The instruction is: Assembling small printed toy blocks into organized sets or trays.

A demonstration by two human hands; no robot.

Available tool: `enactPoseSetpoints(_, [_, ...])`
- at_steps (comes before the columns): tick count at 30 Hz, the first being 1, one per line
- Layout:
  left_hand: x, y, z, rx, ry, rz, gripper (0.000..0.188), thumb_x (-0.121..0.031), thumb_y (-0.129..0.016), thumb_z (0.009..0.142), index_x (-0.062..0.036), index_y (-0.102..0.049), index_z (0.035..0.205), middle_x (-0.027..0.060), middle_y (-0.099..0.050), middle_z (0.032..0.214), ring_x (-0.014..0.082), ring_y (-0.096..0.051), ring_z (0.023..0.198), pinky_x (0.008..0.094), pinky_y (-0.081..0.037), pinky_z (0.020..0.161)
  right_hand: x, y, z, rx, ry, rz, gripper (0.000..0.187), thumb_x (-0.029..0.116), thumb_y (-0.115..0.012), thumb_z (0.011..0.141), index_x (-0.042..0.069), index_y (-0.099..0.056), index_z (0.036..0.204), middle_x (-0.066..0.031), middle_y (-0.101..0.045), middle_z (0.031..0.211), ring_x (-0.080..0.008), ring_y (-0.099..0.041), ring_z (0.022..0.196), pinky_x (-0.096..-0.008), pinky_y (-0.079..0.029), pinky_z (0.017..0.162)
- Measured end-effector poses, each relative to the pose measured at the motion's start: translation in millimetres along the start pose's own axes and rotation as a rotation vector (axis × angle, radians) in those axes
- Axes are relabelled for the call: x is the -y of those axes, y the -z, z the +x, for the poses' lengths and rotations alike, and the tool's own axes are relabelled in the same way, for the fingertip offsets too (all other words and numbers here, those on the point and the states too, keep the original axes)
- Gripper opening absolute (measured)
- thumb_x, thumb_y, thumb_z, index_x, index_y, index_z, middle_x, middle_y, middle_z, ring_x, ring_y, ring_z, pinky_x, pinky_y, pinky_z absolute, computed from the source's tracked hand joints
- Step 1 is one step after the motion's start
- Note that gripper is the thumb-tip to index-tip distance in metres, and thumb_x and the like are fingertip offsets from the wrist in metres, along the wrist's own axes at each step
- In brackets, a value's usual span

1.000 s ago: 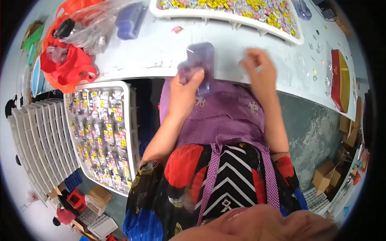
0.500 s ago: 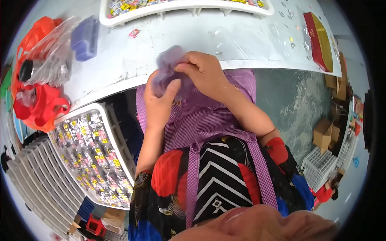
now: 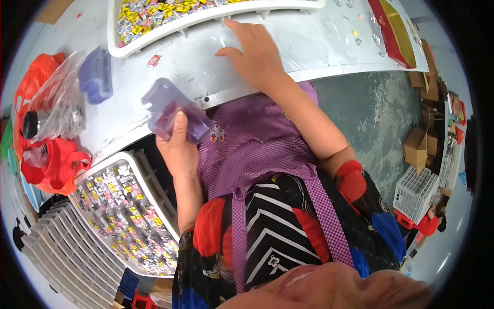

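My left hand [image 3: 179, 147] grips a translucent purple plastic box [image 3: 172, 109] just off the near edge of the white table [image 3: 319, 49], thumb on top. My right hand [image 3: 254, 49] lies further out on the table, fingers spread on a clear plastic sheet [image 3: 242, 36], just below a white tray [image 3: 170, 26] filled with small colourful pieces. It holds nothing that I can see.
A second purple box [image 3: 95, 76] sits on the table at left, beside clear bags [image 3: 54, 105] and orange-red bags [image 3: 49, 162]. Another white tray of small pieces [image 3: 121, 206] stands low at my left. A red and yellow box [image 3: 393, 31] lies far right. Cardboard boxes [image 3: 419, 147] are on the floor.
Both hands were together on the purple box at my chest. Now my right hand has let go and reached out onto the table, while my left hand keeps the box.
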State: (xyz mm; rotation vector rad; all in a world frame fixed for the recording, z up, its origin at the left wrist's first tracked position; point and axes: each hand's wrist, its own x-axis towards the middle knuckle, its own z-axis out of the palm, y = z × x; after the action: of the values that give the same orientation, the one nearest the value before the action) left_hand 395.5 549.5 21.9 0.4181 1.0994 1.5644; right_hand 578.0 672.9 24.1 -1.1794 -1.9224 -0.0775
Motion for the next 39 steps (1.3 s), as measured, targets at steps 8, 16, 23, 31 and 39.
enactPoseSetpoints(8, [2,-5,-15,0.085,-0.135,0.254,0.026,-0.012,-0.065,0.088,0.0026,-0.061,0.110,0.0057,-0.067,0.096,0.0110,-0.060,0.087,0.0244,-0.047,0.080,74,22,-11,0.683,-0.538,0.821,0.024,0.020,-0.071,0.077,0.001,-0.060,0.087,-0.0065,-0.060,0.076,-0.0123,-0.055,0.069,-0.0276,-0.045,0.064])
enactPoseSetpoints(16, [4,11,-14,0.167,-0.091,0.301,0.046,-0.004,-0.066,0.085,0.0008,-0.045,0.126,0.0079,-0.057,0.115,0.0135,-0.055,0.103,0.0277,-0.047,0.086,71,13,-15,0.728,-0.534,0.789,0.011,0.010,-0.064,0.083,0.001,-0.058,0.080,-0.0008,-0.057,0.067,-0.0067,-0.050,0.063,-0.0228,-0.042,0.058])
enactPoseSetpoints(23, [-11,29,-4,0.081,-0.079,0.207,0.043,-0.009,-0.066,0.087,0.0013,-0.047,0.124,0.0079,-0.058,0.113,0.0131,-0.055,0.103,0.0273,-0.046,0.087,68,-8,-2,0.583,-0.729,0.902,0.017,0.000,-0.054,0.088,-0.001,-0.058,0.105,-0.0040,-0.059,0.075,-0.0100,-0.055,0.065,-0.0251,-0.048,0.061])
enactPoseSetpoints(31, [-102,87,52,-0.532,-0.448,0.411,0.031,-0.013,-0.069,0.085,0.0001,-0.056,0.110,0.0048,-0.063,0.097,0.0117,-0.058,0.084,0.0252,-0.046,0.077,60,-41,10,0.635,-0.468,0.410,0.045,0.006,-0.058,0.086,0.008,-0.047,0.130,-0.0075,-0.059,0.082,-0.0140,-0.055,0.069,-0.0284,-0.046,0.067])
enactPoseSetpoints(39, [-117,165,121,-0.544,-0.665,1.174,0.063,-0.020,-0.078,0.072,0.0011,-0.049,0.124,0.0176,-0.058,0.111,0.0242,-0.053,0.107,0.0346,-0.043,0.090,59,-33,23,0.362,-0.094,0.259,0.035,0.007,-0.064,0.083,0.008,-0.058,0.118,-0.0110,-0.060,0.095,-0.0180,-0.054,0.071,-0.0279,-0.045,0.066])
